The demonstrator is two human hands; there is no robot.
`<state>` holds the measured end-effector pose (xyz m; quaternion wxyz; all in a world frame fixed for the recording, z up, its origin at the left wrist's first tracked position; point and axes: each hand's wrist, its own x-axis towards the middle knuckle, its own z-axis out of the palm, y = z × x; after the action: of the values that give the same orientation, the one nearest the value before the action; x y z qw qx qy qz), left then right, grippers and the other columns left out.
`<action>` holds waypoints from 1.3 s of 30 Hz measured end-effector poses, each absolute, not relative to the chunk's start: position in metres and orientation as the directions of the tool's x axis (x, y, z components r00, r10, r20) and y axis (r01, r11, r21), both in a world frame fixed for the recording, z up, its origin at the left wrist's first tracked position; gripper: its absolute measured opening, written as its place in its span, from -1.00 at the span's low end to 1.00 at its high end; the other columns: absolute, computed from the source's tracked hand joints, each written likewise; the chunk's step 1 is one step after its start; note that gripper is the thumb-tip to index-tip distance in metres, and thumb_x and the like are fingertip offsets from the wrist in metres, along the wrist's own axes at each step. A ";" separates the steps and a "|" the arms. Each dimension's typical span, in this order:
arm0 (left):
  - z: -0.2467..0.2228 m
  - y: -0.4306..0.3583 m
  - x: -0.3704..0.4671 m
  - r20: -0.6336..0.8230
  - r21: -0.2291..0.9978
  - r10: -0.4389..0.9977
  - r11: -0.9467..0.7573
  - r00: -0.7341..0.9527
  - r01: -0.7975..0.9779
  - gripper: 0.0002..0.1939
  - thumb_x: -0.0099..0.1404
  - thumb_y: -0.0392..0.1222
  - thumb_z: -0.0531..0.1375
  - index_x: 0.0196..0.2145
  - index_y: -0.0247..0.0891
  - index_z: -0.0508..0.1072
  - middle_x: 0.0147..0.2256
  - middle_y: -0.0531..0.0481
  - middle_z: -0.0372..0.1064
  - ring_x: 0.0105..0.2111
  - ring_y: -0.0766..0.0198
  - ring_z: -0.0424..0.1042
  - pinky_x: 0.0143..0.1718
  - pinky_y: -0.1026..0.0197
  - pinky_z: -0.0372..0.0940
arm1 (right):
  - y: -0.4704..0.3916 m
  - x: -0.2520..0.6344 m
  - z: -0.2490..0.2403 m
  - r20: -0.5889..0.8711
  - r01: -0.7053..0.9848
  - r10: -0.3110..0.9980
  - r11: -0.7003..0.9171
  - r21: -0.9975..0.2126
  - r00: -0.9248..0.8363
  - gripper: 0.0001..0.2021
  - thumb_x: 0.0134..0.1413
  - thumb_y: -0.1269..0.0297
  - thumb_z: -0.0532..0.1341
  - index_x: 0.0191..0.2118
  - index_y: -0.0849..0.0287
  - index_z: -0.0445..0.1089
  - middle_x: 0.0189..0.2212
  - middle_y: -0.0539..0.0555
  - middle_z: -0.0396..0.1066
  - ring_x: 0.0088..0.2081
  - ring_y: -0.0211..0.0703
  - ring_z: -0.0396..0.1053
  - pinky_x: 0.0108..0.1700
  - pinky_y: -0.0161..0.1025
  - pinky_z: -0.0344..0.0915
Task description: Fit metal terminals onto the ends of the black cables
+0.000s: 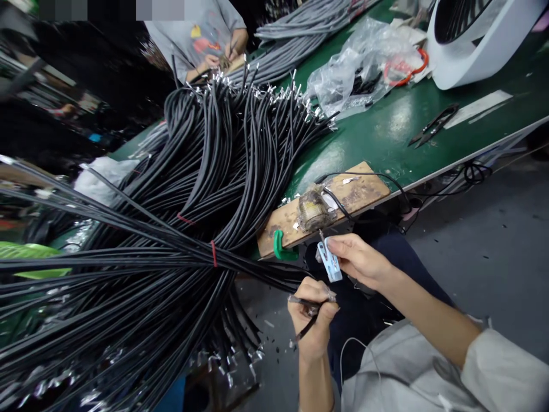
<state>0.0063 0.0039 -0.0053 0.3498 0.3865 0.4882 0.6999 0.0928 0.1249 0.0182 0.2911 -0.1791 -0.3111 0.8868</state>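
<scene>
My left hand (312,320) is closed around the end of a black cable (307,329), below the bench edge. Just above it and to the right, my right hand (360,258) pinches a light blue plastic clip (329,262). The clip's upper end is close to a small tool tip jutting from a tape-wrapped device (314,209). That device sits on a stained wooden board (364,186) at the table edge, beside a green clamp (283,246). A large bundle of black cables (231,166) with a red tie (213,253) spreads left of my hands.
The green table (386,131) holds a clear plastic bag (355,63), red-handled scissors (407,68), dark snips (434,125) and a white fan-like object (476,46). Grey cables (295,37) lie at the back. Across the table, a person in a grey shirt (197,31) works with both hands.
</scene>
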 end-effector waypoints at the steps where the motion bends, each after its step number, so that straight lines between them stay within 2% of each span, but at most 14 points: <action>1: -0.006 0.006 0.006 0.196 0.954 0.863 -0.277 -0.465 -0.112 -0.86 0.13 -0.22 0.35 -0.43 -0.21 0.44 -0.49 0.10 0.30 -0.56 0.42 0.30 -0.52 0.36 0.21 | 0.123 0.092 0.017 -0.144 -0.426 0.630 -0.658 -0.621 -0.763 -0.56 -0.16 -0.05 0.41 -0.58 0.27 0.38 -0.63 -0.05 0.29 -0.57 -0.38 0.19 -0.54 -0.39 0.11; 6: -0.009 0.011 0.007 0.109 0.980 0.892 -0.170 -0.440 -0.103 -0.88 0.14 -0.24 0.34 -0.47 -0.27 0.47 -0.51 0.08 0.32 -0.57 0.44 0.26 -0.55 0.38 0.16 | 0.118 0.089 0.010 -0.149 -0.480 0.623 -0.713 -0.511 -0.768 -0.61 -0.16 0.00 0.43 -0.52 0.30 0.46 -0.60 -0.01 0.35 -0.56 -0.38 0.23 -0.51 -0.40 0.15; 11: -0.010 0.007 0.005 0.062 0.986 0.902 -0.123 -0.428 -0.117 -0.86 0.15 -0.16 0.34 -0.44 -0.27 0.49 -0.47 0.05 0.35 -0.60 0.46 0.21 -0.60 0.39 0.10 | 0.116 0.093 -0.001 -0.107 -0.447 0.549 -0.764 -0.466 -0.829 -0.55 -0.01 -0.08 0.32 -0.50 0.30 0.46 -0.58 0.02 0.35 -0.55 -0.38 0.19 -0.47 -0.37 0.15; 14: -0.009 0.005 0.005 0.086 0.983 0.908 -0.145 -0.411 -0.116 -0.85 0.15 -0.11 0.33 -0.42 -0.24 0.51 -0.50 0.04 0.35 -0.60 0.43 0.25 -0.64 0.40 0.07 | 0.118 0.104 -0.012 -0.140 -0.442 0.568 -0.752 -0.490 -0.811 -0.53 0.03 -0.11 0.27 -0.46 0.31 0.47 -0.57 0.03 0.35 -0.55 -0.37 0.15 -0.50 -0.37 0.09; 16: -0.009 0.004 0.004 0.116 0.979 0.914 -0.172 -0.389 -0.113 -0.85 0.16 -0.10 0.33 -0.42 -0.23 0.53 -0.53 0.04 0.35 -0.62 0.42 0.24 -0.66 0.41 0.05 | 0.120 0.116 -0.018 -0.161 -0.434 0.614 -0.696 -0.572 -0.772 -0.55 0.03 -0.10 0.28 -0.42 0.31 0.48 -0.56 0.04 0.36 -0.54 -0.36 0.13 -0.50 -0.36 0.08; 20: -0.006 0.000 0.000 0.143 0.978 0.939 -0.182 -0.313 -0.099 -0.77 0.25 -0.07 0.26 -0.46 -0.26 0.53 -0.59 0.06 0.29 -0.69 0.47 0.17 -0.70 0.40 0.03 | 0.116 0.143 -0.015 -0.136 -0.350 0.770 -0.431 -0.832 -0.624 -0.67 0.06 0.04 0.31 -0.41 0.26 0.46 -0.54 0.02 0.35 -0.50 -0.32 0.19 -0.45 -0.32 0.11; 23: -0.003 -0.002 -0.002 0.129 0.991 0.959 -0.129 -0.251 0.018 -0.79 0.29 -0.11 0.22 -0.42 -0.25 0.57 -0.47 -0.04 0.37 -0.52 0.32 0.37 -0.51 0.30 0.27 | 0.106 0.155 0.002 0.040 -0.233 0.854 -0.096 -0.968 -0.518 -0.75 0.12 0.14 0.28 -0.46 0.22 0.44 -0.56 0.00 0.30 -0.49 -0.27 0.20 -0.43 -0.28 0.15; 25: 0.000 -0.003 -0.002 0.102 0.982 0.981 -0.073 -0.166 0.172 -0.82 0.28 -0.15 0.22 -0.39 -0.24 0.59 -0.35 -0.11 0.42 -0.34 0.19 0.43 -0.32 0.20 0.33 | 0.098 0.157 0.014 0.251 -0.165 0.807 0.192 -0.967 -0.534 -0.81 0.09 0.19 0.32 -0.42 0.21 0.45 -0.53 0.03 0.34 -0.45 -0.23 0.22 -0.38 -0.22 0.18; 26: 0.001 -0.003 -0.002 0.086 0.971 0.988 -0.054 -0.127 0.235 -0.83 0.27 -0.16 0.23 -0.39 -0.24 0.59 -0.32 -0.12 0.42 -0.32 0.18 0.42 -0.31 0.20 0.32 | 0.094 0.156 0.018 0.350 -0.147 0.754 0.325 -0.934 -0.556 -0.85 0.09 0.23 0.32 -0.40 0.20 0.45 -0.51 0.05 0.37 -0.43 -0.20 0.23 -0.34 -0.20 0.20; 27: 0.002 -0.005 -0.001 0.072 0.960 0.992 -0.040 -0.106 0.277 -0.84 0.27 -0.17 0.23 -0.40 -0.25 0.59 -0.33 -0.11 0.41 -0.35 0.21 0.40 -0.34 0.23 0.30 | 0.091 0.154 0.022 0.423 -0.138 0.701 0.427 -0.894 -0.574 -0.88 0.11 0.28 0.30 -0.38 0.20 0.45 -0.49 0.07 0.38 -0.41 -0.18 0.23 -0.31 -0.18 0.21; 29: 0.003 -0.009 0.002 0.079 0.949 0.987 -0.031 -0.140 0.314 -0.86 0.26 -0.18 0.24 -0.38 -0.26 0.56 -0.39 -0.06 0.37 -0.46 0.30 0.32 -0.45 0.29 0.22 | 0.087 0.148 0.024 0.488 -0.127 0.659 0.517 -0.847 -0.573 -0.88 0.19 0.37 0.21 -0.38 0.21 0.43 -0.50 0.08 0.37 -0.41 -0.18 0.21 -0.30 -0.17 0.22; 32: 0.001 -0.016 0.006 0.098 0.946 0.959 -0.006 -0.267 0.325 -0.90 0.26 -0.22 0.22 -0.31 -0.26 0.54 -0.42 -0.01 0.32 -0.50 0.35 0.26 -0.50 0.33 0.16 | 0.084 0.141 0.021 0.510 -0.122 0.685 0.531 -0.839 -0.521 -0.86 0.18 0.44 0.15 -0.40 0.23 0.40 -0.51 0.09 0.36 -0.43 -0.18 0.20 -0.32 -0.17 0.23; 35: -0.001 -0.019 0.011 0.073 0.972 0.926 0.016 -0.370 0.233 -0.90 0.27 -0.23 0.21 -0.29 -0.26 0.53 -0.45 0.04 0.29 -0.58 0.42 0.25 -0.59 0.38 0.12 | 0.084 0.136 0.014 0.506 -0.137 0.714 0.510 -0.849 -0.483 -0.90 0.14 0.46 0.17 -0.38 0.22 0.40 -0.48 0.09 0.39 -0.40 -0.17 0.24 -0.29 -0.15 0.25; 39: -0.003 -0.019 0.015 0.039 0.988 0.896 0.032 -0.443 0.152 -0.93 0.24 -0.22 0.25 -0.35 -0.27 0.51 -0.51 0.10 0.25 -0.66 0.48 0.21 -0.68 0.42 0.08 | 0.083 0.133 0.005 0.397 -0.207 0.800 0.339 -0.918 -0.450 -0.88 0.08 0.44 0.20 -0.45 0.18 0.41 -0.52 0.05 0.41 -0.43 -0.18 0.28 -0.32 -0.17 0.26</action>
<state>0.0148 -0.0187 -0.0028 0.3313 0.4109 0.6373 0.5614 0.1331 0.0832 0.0047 0.4748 -0.2226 -0.6663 0.5302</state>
